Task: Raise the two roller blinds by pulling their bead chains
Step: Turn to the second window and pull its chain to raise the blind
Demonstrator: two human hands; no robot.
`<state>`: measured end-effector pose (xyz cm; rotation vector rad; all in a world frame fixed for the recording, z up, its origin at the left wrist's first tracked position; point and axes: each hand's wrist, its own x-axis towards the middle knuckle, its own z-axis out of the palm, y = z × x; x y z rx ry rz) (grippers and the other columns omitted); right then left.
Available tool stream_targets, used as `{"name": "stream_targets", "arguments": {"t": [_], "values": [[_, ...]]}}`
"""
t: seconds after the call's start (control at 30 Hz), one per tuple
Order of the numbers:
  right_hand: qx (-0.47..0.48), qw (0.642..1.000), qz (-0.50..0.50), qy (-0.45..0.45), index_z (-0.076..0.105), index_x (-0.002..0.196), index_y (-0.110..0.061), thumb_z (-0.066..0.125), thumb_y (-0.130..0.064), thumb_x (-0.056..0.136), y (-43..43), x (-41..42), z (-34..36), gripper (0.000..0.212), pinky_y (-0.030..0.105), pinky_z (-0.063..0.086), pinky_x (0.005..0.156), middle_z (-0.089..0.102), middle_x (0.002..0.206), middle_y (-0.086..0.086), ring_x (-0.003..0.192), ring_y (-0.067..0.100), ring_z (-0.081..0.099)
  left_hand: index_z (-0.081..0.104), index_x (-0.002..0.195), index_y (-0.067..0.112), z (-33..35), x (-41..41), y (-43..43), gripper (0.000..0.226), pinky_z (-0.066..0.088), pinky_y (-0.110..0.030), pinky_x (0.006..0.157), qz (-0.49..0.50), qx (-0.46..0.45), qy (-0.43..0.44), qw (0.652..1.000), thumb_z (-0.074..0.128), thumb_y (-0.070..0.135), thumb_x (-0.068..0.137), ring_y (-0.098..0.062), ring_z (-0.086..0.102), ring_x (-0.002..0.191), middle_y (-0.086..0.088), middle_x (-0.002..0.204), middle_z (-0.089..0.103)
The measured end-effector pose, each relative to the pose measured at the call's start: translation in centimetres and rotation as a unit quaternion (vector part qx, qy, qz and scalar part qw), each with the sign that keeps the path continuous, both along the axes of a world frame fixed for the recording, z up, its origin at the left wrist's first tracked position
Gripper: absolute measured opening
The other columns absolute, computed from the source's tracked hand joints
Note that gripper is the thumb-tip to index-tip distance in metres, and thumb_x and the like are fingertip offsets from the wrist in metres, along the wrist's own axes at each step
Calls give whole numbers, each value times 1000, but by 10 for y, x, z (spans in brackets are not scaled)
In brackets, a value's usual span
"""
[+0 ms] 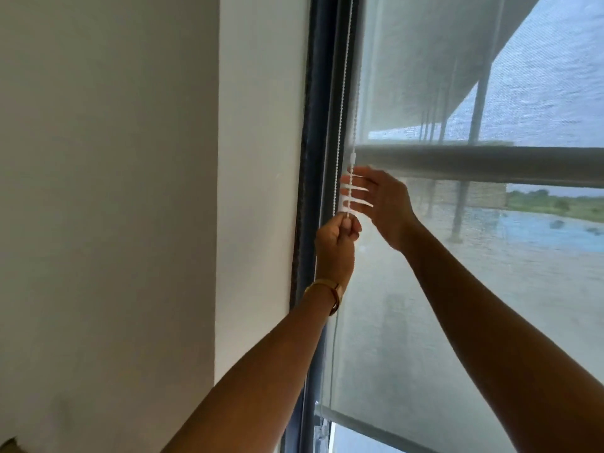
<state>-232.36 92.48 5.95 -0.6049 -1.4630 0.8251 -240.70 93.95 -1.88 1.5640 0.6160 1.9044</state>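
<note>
A sheer grey roller blind point(457, 322) covers the window, its bottom bar point(369, 426) low near the frame's lower edge. A white bead chain point(343, 103) hangs in two strands along the dark window frame at the blind's left edge, with a small white connector point(353, 155) on the right strand. My left hand point(336, 246) is closed around the chain just below that connector; a gold watch sits on its wrist. My right hand point(382, 204) is raised slightly higher, fingers spread around the same strand, blurred. Only one blind is in view.
A white wall point(108, 191) and its reveal fill the left half. The dark window frame point(313, 158) runs vertically beside the chain. A horizontal window bar point(490, 161) shows through the fabric. Below the blind's bar, a strip of bare glass shows.
</note>
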Motion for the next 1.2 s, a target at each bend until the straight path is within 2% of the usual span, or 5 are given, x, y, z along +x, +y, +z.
{"name": "stream_targets", "arguments": {"t": [0.3,0.5,0.77,0.97,1.2], "values": [[-30,999,-19,39,57,109,-9,29,-24,102,-12,-28,69,33,22,45,51,62,78,4,57,11,55,46,59,17,-63,3,4,36,43,-15,68,11,-33,53,998,35,2,89,0,45,57,1,58,44],[17,994,-105,-8,53,74,-17,25,-9,99,-10,-40,46,38,20,26,44,40,58,-3,46,6,33,49,59,14,-94,-10,9,28,39,-19,62,45,-53,116,991,34,8,82,-11,44,61,-3,58,45],[23,995,-96,9,39,66,-17,20,6,87,-6,-30,-34,36,16,25,41,35,60,1,43,3,33,61,93,11,-137,-28,-7,29,47,-23,68,6,-155,216,964,33,18,99,-6,54,59,3,63,57],[52,983,-175,-3,37,60,-22,25,2,74,-11,-31,-73,30,11,27,40,34,57,-4,45,2,34,44,133,18,-80,-54,-18,42,52,-19,72,28,-101,196,975,27,38,100,-8,62,81,-2,94,65],[8,980,-198,-20,37,58,-27,34,5,77,2,-50,-142,38,28,24,53,36,57,-6,56,11,30,56,96,19,67,-33,-21,30,49,-26,62,-42,-20,37,998,30,33,101,-15,57,70,-4,79,61]]}}
